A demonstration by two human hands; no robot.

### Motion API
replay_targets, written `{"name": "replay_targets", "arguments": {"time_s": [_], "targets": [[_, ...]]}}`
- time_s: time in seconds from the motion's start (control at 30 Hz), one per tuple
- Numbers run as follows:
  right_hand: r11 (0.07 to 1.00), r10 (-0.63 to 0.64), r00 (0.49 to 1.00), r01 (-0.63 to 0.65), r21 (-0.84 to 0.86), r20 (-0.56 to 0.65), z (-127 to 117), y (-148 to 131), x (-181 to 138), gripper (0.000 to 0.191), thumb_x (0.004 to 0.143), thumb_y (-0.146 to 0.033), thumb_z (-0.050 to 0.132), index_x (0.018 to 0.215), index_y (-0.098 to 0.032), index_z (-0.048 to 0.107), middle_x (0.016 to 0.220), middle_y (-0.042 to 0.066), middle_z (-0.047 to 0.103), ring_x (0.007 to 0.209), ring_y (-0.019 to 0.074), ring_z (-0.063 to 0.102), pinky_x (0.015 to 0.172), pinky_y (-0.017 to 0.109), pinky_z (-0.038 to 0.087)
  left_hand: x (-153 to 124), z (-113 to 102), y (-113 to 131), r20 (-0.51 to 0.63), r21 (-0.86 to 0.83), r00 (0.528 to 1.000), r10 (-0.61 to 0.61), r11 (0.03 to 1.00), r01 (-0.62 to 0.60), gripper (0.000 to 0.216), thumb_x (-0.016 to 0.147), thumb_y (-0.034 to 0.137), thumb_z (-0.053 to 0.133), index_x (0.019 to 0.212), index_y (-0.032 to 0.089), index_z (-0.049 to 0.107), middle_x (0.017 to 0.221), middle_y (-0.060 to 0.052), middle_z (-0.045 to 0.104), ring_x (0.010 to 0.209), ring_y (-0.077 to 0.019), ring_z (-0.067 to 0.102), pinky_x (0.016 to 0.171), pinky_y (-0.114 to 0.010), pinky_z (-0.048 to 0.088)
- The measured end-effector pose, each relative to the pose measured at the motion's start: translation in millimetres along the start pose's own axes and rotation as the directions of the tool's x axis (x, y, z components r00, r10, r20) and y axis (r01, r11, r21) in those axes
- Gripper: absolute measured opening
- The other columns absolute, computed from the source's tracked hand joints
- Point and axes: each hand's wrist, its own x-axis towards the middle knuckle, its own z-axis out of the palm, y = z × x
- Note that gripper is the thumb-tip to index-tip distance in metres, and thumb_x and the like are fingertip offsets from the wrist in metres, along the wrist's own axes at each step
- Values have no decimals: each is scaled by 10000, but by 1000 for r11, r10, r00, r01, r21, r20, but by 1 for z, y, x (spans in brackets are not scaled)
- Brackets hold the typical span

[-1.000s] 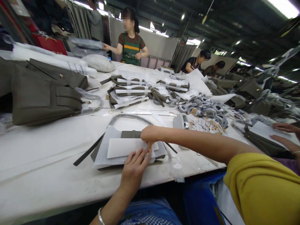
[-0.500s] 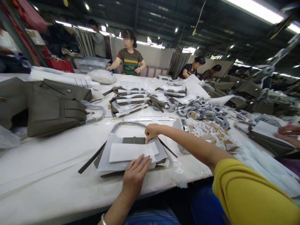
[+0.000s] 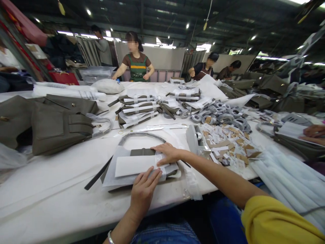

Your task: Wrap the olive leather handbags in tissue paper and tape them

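Note:
A flat olive-green bag piece (image 3: pixel 143 152) lies on the white table (image 3: pixel 58 193) before me, covered with grey-white wrapping paper (image 3: pixel 114 173) and a white sheet (image 3: pixel 133 165). My left hand (image 3: pixel 143 191) rests flat on the paper's near edge, fingers stretched out. My right hand (image 3: pixel 166 153) presses down on a strip of clear tape (image 3: pixel 160 164) at the sheet's right end, fingers laid flat. A grey wrapped handle (image 3: pixel 141 136) arcs behind the piece, and a dark strap (image 3: pixel 98 174) sticks out to the left.
Olive handbags (image 3: pixel 58 127) lie at the left. Wrapped bag pieces (image 3: pixel 138 110) are stacked mid-table, with tape rolls (image 3: pixel 223 118) and paper tags (image 3: pixel 228 142) to the right. A neighbour's hand (image 3: pixel 313 132) works at the far right. Other people stand at the far side.
My right hand has gone from a pinch at the sheet's top edge to lying flat on the tape. The left hand stays put. The camera has tilted slightly.

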Motion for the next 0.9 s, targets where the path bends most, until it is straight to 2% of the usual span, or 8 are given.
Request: {"name": "replay_targets", "arguments": {"time_s": [0.2,0.3,0.37,0.43,0.57,0.7,0.8,0.9], "targets": [[1000,6,999,-6,-3,-44,-3,-2,-1,802,787,-531,726,1479,-261,424,1472,114,505,1370,335,435,1132,508,273,-5,-5,-3,54,2,994,96,995,-97,418,976,93,437,1350,228,565,1353,-20,615,1313,-265,510,953,-404,437],[1000,8,987,-7,9,-162,-1,-5,-2,605,827,-431,721,1381,-256,553,1392,79,593,1303,288,525,1098,437,357,-7,-7,-4,83,-8,989,118,993,-118,451,963,74,439,1377,224,537,1376,-21,597,1330,-263,493,988,-417,431],[999,34,966,-30,20,-255,0,-10,-7,401,920,-333,615,1302,-212,623,1311,86,653,1245,252,580,1058,387,408,-6,-11,-6,127,-26,982,143,990,-140,457,961,81,441,1387,221,524,1404,-25,573,1342,-255,480,1035,-428,413],[998,69,936,-64,26,-344,6,-22,-20,333,980,-284,512,1263,-169,643,1283,117,665,1239,245,582,1070,399,395,-5,-21,-11,175,-52,968,179,984,-172,449,965,95,442,1391,216,515,1429,-36,548,1342,-231,483,1074,-418,399],[997,-65,865,33,-74,-497,34,-53,-63,447,939,-393,602,1339,-196,573,1376,120,597,1322,253,504,1175,484,258,-2,-54,-37,195,46,964,183,980,-195,454,977,162,491,1429,203,467,1454,-67,521,1334,-207,493,1066,-370,426],[969,-154,881,45,-244,-448,63,-60,-89,692,841,-269,725,1463,-197,430,1498,131,470,1409,304,396,1181,549,253,-4,-80,-76,324,246,934,150,940,-237,543,980,227,502,1501,202,351,1511,-95,439,1397,-275,408,1153,-514,322],[952,-149,879,4,-306,-453,68,-49,-86,639,863,-98,628,1458,-234,439,1497,100,477,1408,288,404,1167,554,292,-9,-76,-97,387,236,907,168,932,-274,531,987,208,471,1504,211,346,1508,-87,444,1387,-256,425,1153,-488,341],[951,-128,838,-47,-305,-530,67,-47,-80,546,901,-29,490,1414,-216,497,1455,109,525,1384,291,436,1154,571,310,-18,-61,-102,368,227,918,146,944,-241,483,995,212,452,1473,181,400,1480,-94,482,1340,-248,486,1089,-431,433]]}}
